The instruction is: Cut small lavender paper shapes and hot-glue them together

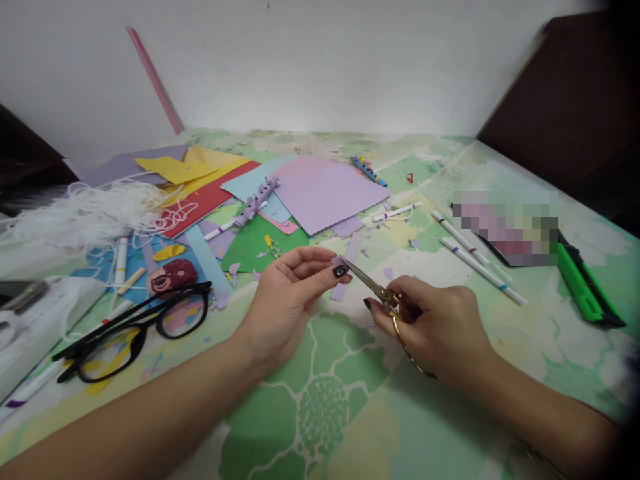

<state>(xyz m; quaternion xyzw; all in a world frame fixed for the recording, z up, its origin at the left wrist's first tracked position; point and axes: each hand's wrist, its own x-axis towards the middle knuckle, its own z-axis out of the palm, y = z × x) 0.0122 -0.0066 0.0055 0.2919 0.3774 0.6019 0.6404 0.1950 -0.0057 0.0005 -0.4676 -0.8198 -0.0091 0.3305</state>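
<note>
In the middle of the head view, my left hand pinches a small piece of purple paper between thumb and fingers. My right hand is wrapped round the gold handles of a pair of scissors. The blade tips meet the paper at my left fingertips; whether they are parted there I cannot tell. Below and behind my left fingertips lies a narrow purple paper strip. Small purple scraps are scattered on the patterned tablecloth nearby.
Coloured sheets lie at the back, with a purple frilled roll on them. Tangled white string and black-framed glasses are on the left. Marker pens and a green box cutter lie at the right.
</note>
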